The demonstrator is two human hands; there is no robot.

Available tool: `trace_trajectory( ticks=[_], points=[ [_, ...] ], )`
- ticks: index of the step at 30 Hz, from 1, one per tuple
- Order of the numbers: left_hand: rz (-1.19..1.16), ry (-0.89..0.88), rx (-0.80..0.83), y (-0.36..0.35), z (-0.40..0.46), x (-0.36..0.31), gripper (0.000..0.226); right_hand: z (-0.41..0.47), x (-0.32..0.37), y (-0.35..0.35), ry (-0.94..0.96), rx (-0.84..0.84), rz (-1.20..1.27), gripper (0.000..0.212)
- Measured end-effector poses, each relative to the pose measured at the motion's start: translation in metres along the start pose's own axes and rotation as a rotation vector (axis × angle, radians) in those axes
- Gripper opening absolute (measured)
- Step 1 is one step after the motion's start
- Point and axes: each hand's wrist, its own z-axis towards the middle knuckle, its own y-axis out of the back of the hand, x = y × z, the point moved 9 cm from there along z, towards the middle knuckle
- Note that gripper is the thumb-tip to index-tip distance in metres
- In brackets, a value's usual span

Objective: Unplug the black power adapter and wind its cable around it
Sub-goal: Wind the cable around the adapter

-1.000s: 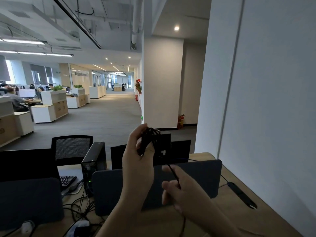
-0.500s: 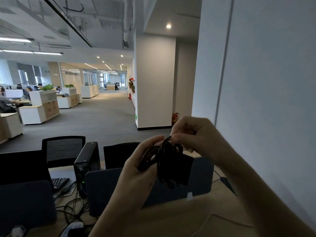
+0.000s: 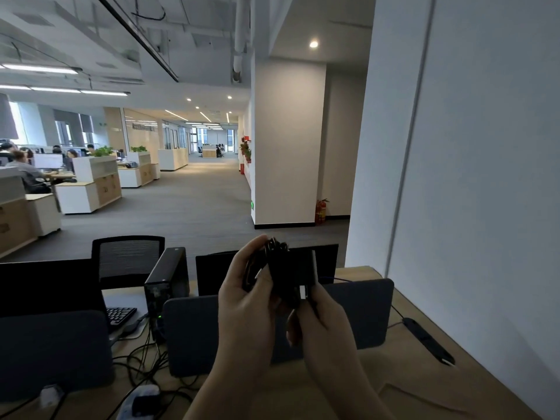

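I hold the black power adapter (image 3: 295, 272) up in front of me, above the wooden desk (image 3: 403, 398). Its black cable (image 3: 274, 247) is looped in several turns around the adapter's left part. My left hand (image 3: 245, 301) grips the wrapped side from the left, thumb pressed on the coils. My right hand (image 3: 324, 325) sits below and to the right, fingers pinching the lower right corner near a small white label. The cable's free end is hidden behind my hands.
Dark grey desk dividers (image 3: 357, 313) stand just behind my hands. A black mini PC (image 3: 166, 277), keyboard (image 3: 119, 316) and tangled cables (image 3: 145, 359) lie to the left. A black power strip (image 3: 427, 341) runs along the white wall at the right.
My right hand has dropped from the top of the adapter to its lower right corner. The adapter now sits more upright, with the cable coils at its upper left.
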Motion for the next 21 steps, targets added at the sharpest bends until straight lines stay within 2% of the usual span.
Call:
trace_trajectory(
  ticks=[3, 5, 10, 11, 14, 16, 19, 20, 21],
  points=[
    [0.169, -0.044, -0.064, 0.007, -0.003, 0.001, 0.035, -0.001, -0.011, -0.005, -0.086, -0.028, 0.100, 0.026],
    [0.357, -0.143, -0.140, 0.014, -0.004, -0.005, 0.041, -0.002, -0.024, -0.009, -0.172, -0.062, 0.207, 0.022],
    [0.711, -0.386, -0.186, 0.015, -0.012, -0.016, 0.052, -0.008, -0.056, -0.025, -0.430, -0.078, 0.629, 0.022],
    [0.779, -0.415, -0.182, 0.015, -0.015, -0.013, 0.050, -0.009, -0.056, -0.028, -0.454, -0.072, 0.705, 0.024],
    [0.821, -0.412, -0.135, 0.016, -0.021, 0.000, 0.048, -0.010, -0.044, -0.030, -0.440, -0.083, 0.905, 0.049],
    [0.743, -0.317, -0.096, 0.023, -0.021, 0.014, 0.051, -0.009, -0.030, -0.024, -0.343, -0.098, 0.870, 0.049],
    [0.590, -0.126, 0.029, 0.022, -0.028, 0.041, 0.047, -0.006, -0.012, -0.020, -0.197, -0.076, 0.616, 0.039],
    [0.534, -0.086, 0.022, 0.026, -0.030, 0.044, 0.042, -0.006, -0.009, -0.024, -0.168, -0.051, 0.545, 0.042],
    [0.511, -0.071, -0.053, 0.038, -0.034, 0.036, 0.037, -0.006, -0.011, -0.034, -0.154, -0.020, 0.476, 0.047]
  ],
)
